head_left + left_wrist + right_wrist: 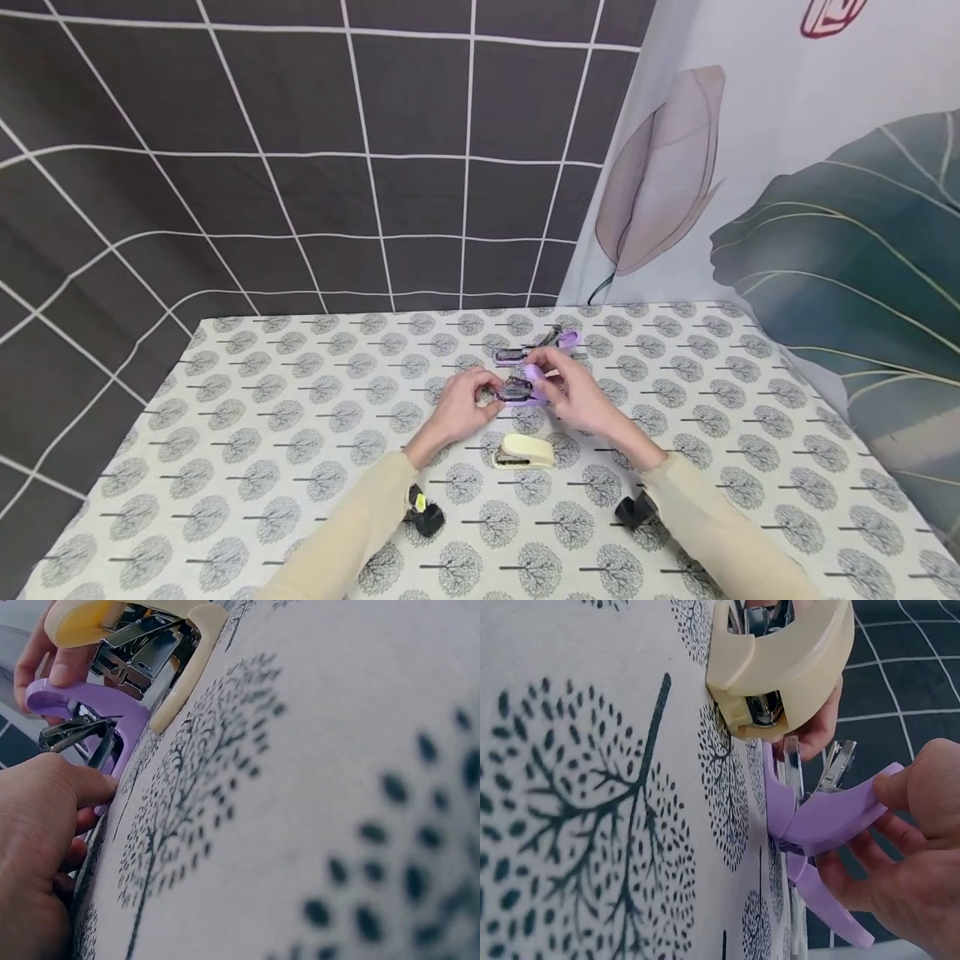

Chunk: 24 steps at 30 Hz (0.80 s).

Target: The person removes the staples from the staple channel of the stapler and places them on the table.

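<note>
**Purple stapler point(519, 392) held open between two others**

A person's right hand point(577, 398) pinches the raised purple cover point(844, 817) while the left hand point(465, 404) grips the front end, low over the tree-print cloth point(300, 435). Just beyond lies a second purple stapler point(513, 357), also gaping; nearer the person, a cream stapler point(527, 450) rests on the cloth.

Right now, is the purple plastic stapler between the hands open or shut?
Open: the purple plastic stapler has its top tilted back, pinched by the right hand, with metal parts exposed.
</note>
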Each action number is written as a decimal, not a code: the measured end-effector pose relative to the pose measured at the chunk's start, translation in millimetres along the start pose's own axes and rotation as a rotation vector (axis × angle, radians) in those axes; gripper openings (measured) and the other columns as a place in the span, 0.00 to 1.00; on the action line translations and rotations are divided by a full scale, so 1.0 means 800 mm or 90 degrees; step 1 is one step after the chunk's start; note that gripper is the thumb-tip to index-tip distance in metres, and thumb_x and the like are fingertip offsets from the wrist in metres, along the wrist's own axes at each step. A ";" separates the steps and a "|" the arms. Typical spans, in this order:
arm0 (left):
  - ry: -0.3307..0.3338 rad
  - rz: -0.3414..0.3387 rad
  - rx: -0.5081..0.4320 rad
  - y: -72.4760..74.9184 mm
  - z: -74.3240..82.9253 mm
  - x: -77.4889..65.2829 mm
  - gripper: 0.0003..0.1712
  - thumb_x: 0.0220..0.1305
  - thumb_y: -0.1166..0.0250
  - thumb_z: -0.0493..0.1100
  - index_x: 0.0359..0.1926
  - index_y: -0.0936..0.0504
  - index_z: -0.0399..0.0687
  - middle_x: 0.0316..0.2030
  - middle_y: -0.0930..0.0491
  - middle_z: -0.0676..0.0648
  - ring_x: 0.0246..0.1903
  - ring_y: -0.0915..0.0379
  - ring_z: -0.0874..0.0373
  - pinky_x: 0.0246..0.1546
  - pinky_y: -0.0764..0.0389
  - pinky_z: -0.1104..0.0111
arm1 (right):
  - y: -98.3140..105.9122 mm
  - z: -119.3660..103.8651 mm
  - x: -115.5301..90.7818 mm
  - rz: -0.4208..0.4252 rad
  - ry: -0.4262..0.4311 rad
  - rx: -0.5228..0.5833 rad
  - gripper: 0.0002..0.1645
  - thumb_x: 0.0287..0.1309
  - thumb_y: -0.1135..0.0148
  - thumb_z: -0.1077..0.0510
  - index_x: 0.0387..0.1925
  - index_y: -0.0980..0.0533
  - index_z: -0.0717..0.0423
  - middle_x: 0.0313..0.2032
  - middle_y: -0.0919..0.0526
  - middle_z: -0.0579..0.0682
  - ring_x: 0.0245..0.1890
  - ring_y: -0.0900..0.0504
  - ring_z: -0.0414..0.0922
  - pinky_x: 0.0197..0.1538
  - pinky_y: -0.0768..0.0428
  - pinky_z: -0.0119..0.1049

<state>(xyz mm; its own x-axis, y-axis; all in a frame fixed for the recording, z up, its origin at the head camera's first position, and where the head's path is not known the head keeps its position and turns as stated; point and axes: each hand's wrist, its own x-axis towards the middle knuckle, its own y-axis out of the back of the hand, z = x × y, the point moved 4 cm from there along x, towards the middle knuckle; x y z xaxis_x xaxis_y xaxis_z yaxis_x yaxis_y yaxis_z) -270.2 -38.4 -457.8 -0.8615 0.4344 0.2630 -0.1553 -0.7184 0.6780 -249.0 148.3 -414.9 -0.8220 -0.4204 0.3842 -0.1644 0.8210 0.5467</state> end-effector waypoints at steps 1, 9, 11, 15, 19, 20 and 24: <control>0.000 -0.002 0.000 0.000 0.000 0.000 0.13 0.53 0.25 0.36 0.41 0.15 0.46 0.31 0.23 0.55 0.26 0.36 0.63 0.30 0.32 0.70 | 0.001 0.001 -0.001 0.004 -0.001 0.011 0.21 0.57 0.44 0.81 0.51 0.29 0.68 0.43 0.21 0.60 0.43 0.20 0.55 0.48 0.18 0.41; 0.004 -0.008 0.003 -0.002 -0.001 0.000 0.13 0.55 0.25 0.36 0.42 0.15 0.46 0.34 0.22 0.56 0.27 0.35 0.63 0.31 0.31 0.70 | 0.012 0.011 -0.015 0.046 -0.044 0.024 0.22 0.58 0.44 0.80 0.54 0.31 0.70 0.49 0.22 0.63 0.48 0.21 0.56 0.49 0.19 0.38; 0.004 -0.009 0.000 -0.001 0.000 0.000 0.12 0.55 0.26 0.37 0.42 0.16 0.46 0.33 0.22 0.56 0.27 0.35 0.63 0.31 0.31 0.70 | 0.013 0.014 -0.018 0.052 -0.053 0.036 0.21 0.59 0.44 0.80 0.54 0.31 0.69 0.49 0.22 0.64 0.48 0.21 0.57 0.48 0.18 0.39; 0.003 -0.013 -0.004 -0.001 0.001 0.000 0.12 0.55 0.26 0.37 0.42 0.16 0.46 0.32 0.23 0.56 0.26 0.36 0.64 0.31 0.32 0.70 | 0.016 0.019 -0.025 0.067 -0.070 0.049 0.20 0.61 0.45 0.78 0.54 0.32 0.66 0.49 0.22 0.64 0.48 0.21 0.59 0.43 0.17 0.43; 0.005 -0.009 -0.001 -0.002 -0.001 0.000 0.12 0.55 0.25 0.37 0.41 0.16 0.47 0.32 0.24 0.57 0.25 0.37 0.64 0.31 0.32 0.70 | 0.017 0.026 -0.029 0.075 -0.089 0.068 0.20 0.62 0.46 0.77 0.54 0.33 0.64 0.47 0.22 0.62 0.47 0.21 0.58 0.37 0.17 0.42; 0.005 -0.007 -0.001 -0.001 -0.001 0.000 0.12 0.55 0.25 0.37 0.41 0.15 0.47 0.31 0.24 0.57 0.25 0.37 0.64 0.31 0.32 0.70 | 0.017 0.027 -0.029 0.076 -0.091 0.074 0.20 0.62 0.46 0.77 0.54 0.33 0.64 0.46 0.22 0.62 0.47 0.21 0.57 0.38 0.17 0.41; 0.004 -0.007 0.003 -0.001 -0.001 0.000 0.12 0.54 0.26 0.37 0.41 0.15 0.47 0.30 0.25 0.56 0.26 0.36 0.63 0.31 0.32 0.69 | 0.017 0.030 -0.033 0.087 -0.092 0.104 0.20 0.61 0.48 0.79 0.52 0.35 0.65 0.45 0.23 0.61 0.47 0.21 0.56 0.44 0.18 0.37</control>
<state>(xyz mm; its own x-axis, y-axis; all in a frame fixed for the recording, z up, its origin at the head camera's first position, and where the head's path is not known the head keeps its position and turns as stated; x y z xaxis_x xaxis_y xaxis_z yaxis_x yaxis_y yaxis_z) -270.3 -38.6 -459.2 -0.8631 0.4382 0.2511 -0.1623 -0.7116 0.6836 -242.5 179.8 -435.5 -0.9098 -0.2519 0.3300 -0.1229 0.9227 0.3655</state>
